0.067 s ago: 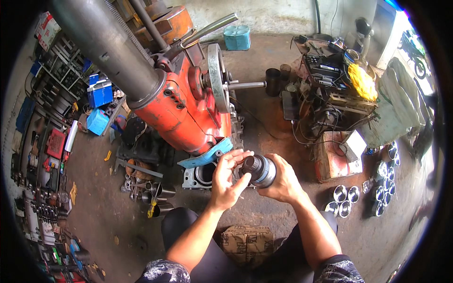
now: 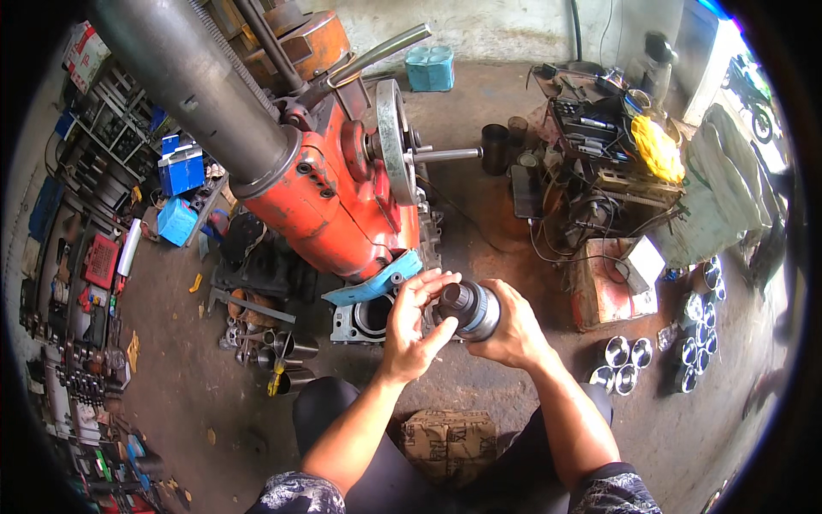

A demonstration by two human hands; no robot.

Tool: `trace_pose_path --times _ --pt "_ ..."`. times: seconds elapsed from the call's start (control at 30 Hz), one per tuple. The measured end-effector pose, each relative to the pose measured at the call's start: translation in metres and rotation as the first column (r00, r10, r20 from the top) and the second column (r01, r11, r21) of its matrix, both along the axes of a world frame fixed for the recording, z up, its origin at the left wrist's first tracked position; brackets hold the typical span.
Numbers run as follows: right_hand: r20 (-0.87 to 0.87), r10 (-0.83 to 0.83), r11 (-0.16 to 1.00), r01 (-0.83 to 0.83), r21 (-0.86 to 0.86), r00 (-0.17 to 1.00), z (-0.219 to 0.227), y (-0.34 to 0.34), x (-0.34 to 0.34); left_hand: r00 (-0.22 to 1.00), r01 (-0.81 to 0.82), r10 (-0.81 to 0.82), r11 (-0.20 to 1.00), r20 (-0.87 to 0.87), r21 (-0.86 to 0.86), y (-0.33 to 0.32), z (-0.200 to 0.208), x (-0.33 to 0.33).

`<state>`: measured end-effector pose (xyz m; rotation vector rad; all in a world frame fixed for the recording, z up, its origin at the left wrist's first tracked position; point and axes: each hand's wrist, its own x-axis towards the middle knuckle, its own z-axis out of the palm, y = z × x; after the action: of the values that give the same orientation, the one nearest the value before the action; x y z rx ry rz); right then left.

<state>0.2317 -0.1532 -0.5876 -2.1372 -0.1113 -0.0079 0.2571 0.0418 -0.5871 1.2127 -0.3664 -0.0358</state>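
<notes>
In front of me is a round metal tool (image 2: pixel 485 315) with a dark ridged knob on its upper left end and a pale bluish band around its body. My right hand (image 2: pixel 517 333) wraps around its right side and grips it. On the other side, my left hand (image 2: pixel 408 336) has its fingers and thumb spread apart around the dark knob, with the fingertips at its edge. Whether they press on it, I cannot tell. Just beyond my left hand, an engine block (image 2: pixel 344 325) with a round bore lies under a red boring machine (image 2: pixel 300 218). A blue pad (image 2: pixel 364 291) sits at the machine's lower end.
Shiny metal rings (image 2: pixel 626 379) stand in groups on the floor at the right. Behind them are a red-and-white box (image 2: pixel 591 300) and a cluttered tool stand (image 2: pixel 629 184). Tools and parts line the left wall. A brown printed carton (image 2: pixel 449 441) lies between my knees.
</notes>
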Motion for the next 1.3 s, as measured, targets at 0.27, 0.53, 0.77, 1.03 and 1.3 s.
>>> trace_pose_path --times 0.27,0.53,0.77,1.03,1.3 --pt "-0.011 0.014 0.998 -0.015 -0.054 1.0 0.002 0.006 -0.004 0.985 -0.159 0.17 0.961 -0.027 0.226 0.0 -0.008 -0.005" --pt "0.038 0.052 0.997 -0.054 0.051 0.998 0.005 0.003 -0.005 1.0 0.016 -0.017 0.996 0.007 0.09 0.006 0.005 -0.004" --pt "0.001 0.0 1.0 0.0 -0.03 1.0 0.004 0.009 -0.007 0.992 -0.097 0.11 0.976 -0.056 0.196 -0.001 -0.003 -0.007" --pt "0.037 -0.04 0.991 0.045 -0.122 0.998 0.0 0.016 -0.009 0.97 -0.225 0.242 0.913 -0.009 0.34 -0.001 -0.007 -0.005" --pt "-0.079 0.036 0.998 -0.033 0.049 0.996 0.002 0.012 -0.006 0.962 -0.251 0.17 0.862 0.215 0.44 0.005 0.002 -0.002"
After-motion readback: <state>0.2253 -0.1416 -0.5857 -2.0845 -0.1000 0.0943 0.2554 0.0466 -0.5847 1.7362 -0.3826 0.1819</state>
